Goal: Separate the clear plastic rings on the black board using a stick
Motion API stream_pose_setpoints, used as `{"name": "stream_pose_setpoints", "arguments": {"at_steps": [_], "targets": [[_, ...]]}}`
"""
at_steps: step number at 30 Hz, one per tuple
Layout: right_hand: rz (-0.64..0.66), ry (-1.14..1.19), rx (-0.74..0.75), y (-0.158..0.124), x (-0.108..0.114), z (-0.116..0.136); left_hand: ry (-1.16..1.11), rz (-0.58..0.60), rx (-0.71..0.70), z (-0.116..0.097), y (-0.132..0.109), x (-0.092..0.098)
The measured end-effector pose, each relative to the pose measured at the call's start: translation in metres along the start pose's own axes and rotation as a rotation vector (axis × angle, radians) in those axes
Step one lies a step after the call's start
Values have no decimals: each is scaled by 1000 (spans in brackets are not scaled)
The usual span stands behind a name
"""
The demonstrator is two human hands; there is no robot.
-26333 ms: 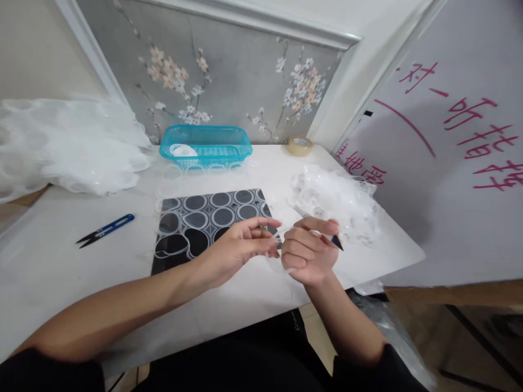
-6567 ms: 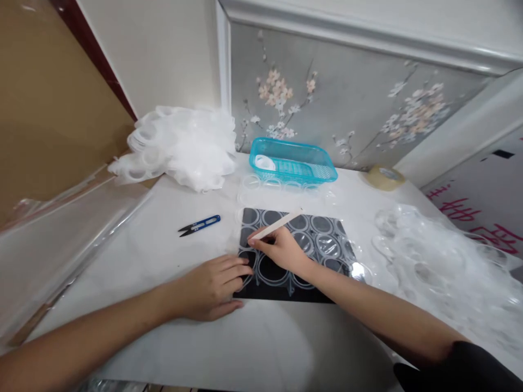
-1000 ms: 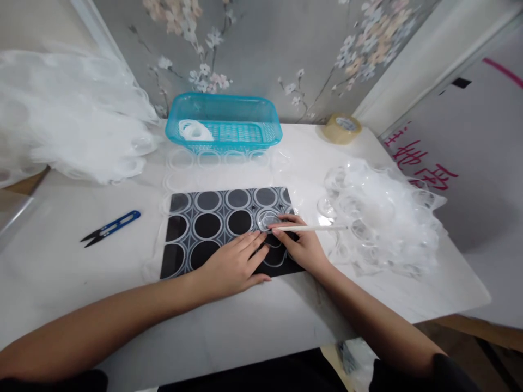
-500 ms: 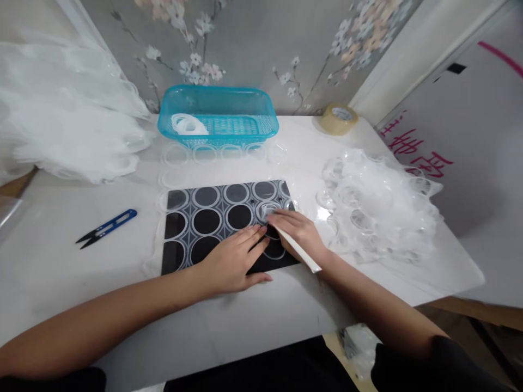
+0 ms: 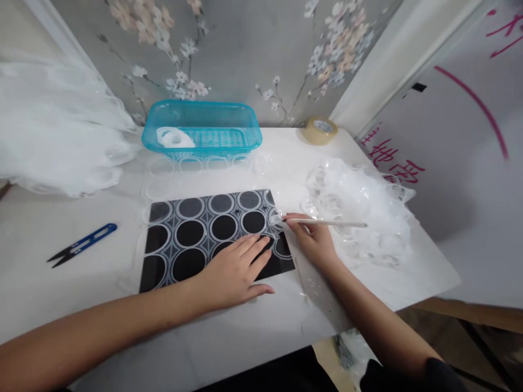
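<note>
Under a clear plastic sheet with pale rings lies a black board [image 5: 229, 227]; the rings show against its dark surface. My left hand [image 5: 239, 267] rests flat on the sheet near the board's front right, fingers spread and holding nothing. At the board's right edge, my right hand [image 5: 312, 237] pinches a thin white stick [image 5: 339, 222], which points out to the right. Beside those fingertips is a small clear plastic piece [image 5: 276, 219]; whether they grip it too is hard to see.
A blue basket [image 5: 200, 147] at the back holds white rings [image 5: 175, 138]. Packing tape [image 5: 321, 130] sits to its right. Clear plastic cut-outs [image 5: 359, 207] pile up on the right, and ringed sheets [image 5: 57, 130] stack at left. Blue thread snips [image 5: 84, 244] lie left of the board.
My right hand has moved right, off the ring it covered, which now shows bare black. The stick has swung from slanting towards me to pointing right. My left hand stays flat. The view has shifted.
</note>
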State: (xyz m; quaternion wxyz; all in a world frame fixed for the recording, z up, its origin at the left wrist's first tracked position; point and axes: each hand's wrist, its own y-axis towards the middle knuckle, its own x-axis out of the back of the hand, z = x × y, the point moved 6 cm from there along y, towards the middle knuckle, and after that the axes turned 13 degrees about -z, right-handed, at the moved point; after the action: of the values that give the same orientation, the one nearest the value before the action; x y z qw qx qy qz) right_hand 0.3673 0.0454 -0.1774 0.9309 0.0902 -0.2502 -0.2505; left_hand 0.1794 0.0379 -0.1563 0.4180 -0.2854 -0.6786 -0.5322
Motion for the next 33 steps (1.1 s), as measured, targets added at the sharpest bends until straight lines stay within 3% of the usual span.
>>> {"name": "stream_pose_setpoints", "arguments": {"at_steps": [5,14,16,18,20,21,23,26,29,33], "targets": [[26,86,-83,0,-8,-9,52,29,28,-5,18,-21],[32,69,-78,-1,-7,-11,20,78,67,0,13,-38],[-41,82,-102,3,-2,-12,13,102,78,0,14,-39],[-210,73,-114,8,10,-12,9,122,87,1,15,-40],[-338,55,-44,9,20,-7,5,127,89,1,15,-41],[-326,50,19,9,21,-4,2,128,87,1,15,-41],[-167,36,99,6,11,1,-4,134,84,1,15,-41],[22,1,18,-1,-2,-5,-14,145,85,0,14,-42],[35,10,-81,-4,-5,-11,-19,148,89,1,13,-42],[56,37,-110,-3,-7,-14,-22,152,93,1,13,-43]]}}
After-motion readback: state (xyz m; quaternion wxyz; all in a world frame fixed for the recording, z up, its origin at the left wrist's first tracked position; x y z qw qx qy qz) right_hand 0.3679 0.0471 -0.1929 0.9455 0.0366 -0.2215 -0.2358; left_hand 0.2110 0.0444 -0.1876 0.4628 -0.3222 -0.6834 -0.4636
